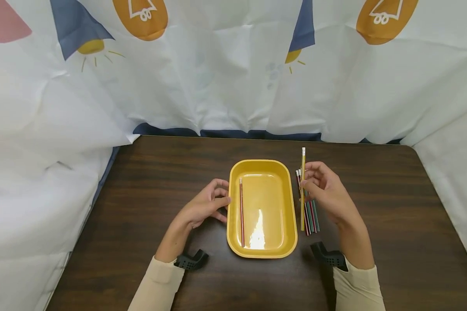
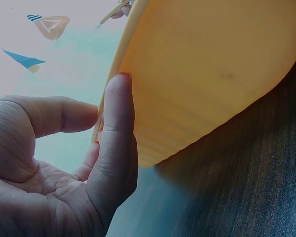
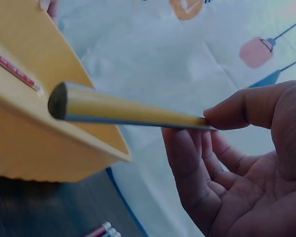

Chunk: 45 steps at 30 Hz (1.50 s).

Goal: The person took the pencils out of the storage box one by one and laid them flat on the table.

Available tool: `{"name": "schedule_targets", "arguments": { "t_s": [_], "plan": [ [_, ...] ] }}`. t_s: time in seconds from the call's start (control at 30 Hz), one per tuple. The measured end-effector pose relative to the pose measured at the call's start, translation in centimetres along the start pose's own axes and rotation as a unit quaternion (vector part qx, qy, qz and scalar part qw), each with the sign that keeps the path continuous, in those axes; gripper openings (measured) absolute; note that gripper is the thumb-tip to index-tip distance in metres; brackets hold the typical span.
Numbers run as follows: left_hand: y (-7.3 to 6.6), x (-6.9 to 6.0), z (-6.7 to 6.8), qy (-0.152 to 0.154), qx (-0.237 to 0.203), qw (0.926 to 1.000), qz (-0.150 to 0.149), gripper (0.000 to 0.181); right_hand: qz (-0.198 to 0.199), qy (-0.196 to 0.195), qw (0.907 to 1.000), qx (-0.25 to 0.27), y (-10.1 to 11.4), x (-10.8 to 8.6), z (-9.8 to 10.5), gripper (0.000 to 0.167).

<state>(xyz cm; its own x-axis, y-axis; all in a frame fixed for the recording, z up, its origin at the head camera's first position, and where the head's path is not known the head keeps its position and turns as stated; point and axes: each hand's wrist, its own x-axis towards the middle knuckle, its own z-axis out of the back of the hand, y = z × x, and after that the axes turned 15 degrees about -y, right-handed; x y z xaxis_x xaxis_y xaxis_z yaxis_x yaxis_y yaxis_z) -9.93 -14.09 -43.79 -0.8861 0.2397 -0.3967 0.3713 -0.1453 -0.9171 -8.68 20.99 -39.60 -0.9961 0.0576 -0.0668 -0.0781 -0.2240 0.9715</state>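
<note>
My right hand (image 1: 322, 190) pinches a yellow pencil (image 1: 303, 164) between thumb and fingers, just right of the yellow tray (image 1: 262, 255). In the right wrist view the yellow pencil (image 3: 118, 109) points its flat dark end toward the camera. My left hand (image 1: 208, 201) grips the tray's left rim; the left wrist view shows thumb and fingers (image 2: 119, 118) on either side of the rim. Inside the tray a red pencil (image 1: 241, 216) lies lengthwise near the left wall. Beneath my right hand, several dark red and green pencils (image 1: 313, 218) lie on the table, partly hidden.
The dark wooden table (image 1: 159, 160) extends on both sides of the tray. A white curtain (image 1: 225, 86) with lamp prints hangs along the back and sides. Black wrist bands (image 1: 191, 260) sit on both forearms.
</note>
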Motion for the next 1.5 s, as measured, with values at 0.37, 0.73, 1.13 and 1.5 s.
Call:
{"name": "schedule_targets", "arguments": {
  "t_s": [0.37,0.73,1.13,1.5],
  "plan": [
    [0.1,-0.1,0.0,-0.007,0.005,1.0,0.0,0.053,0.014,-0.004,0.9989,-0.044,-0.2,0.0,0.8,0.041],
    [-0.3,0.0,-0.3,-0.005,0.007,1.0,0.002,0.051,0.026,-0.039,0.9949,-0.09,-0.1,-0.3,2.0,0.04],
    [-0.4,-0.2,-0.4,-0.009,0.005,0.9999,0.009,0.051,0.021,-0.047,0.9923,-0.113,-1.2,0.2,2.9,0.043],
    [-0.2,-0.2,-0.3,-0.006,0.001,1.0,0.006,0.051,0.026,-0.049,0.9868,-0.152,-2.2,0.5,3.5,0.041]
  ]
}}
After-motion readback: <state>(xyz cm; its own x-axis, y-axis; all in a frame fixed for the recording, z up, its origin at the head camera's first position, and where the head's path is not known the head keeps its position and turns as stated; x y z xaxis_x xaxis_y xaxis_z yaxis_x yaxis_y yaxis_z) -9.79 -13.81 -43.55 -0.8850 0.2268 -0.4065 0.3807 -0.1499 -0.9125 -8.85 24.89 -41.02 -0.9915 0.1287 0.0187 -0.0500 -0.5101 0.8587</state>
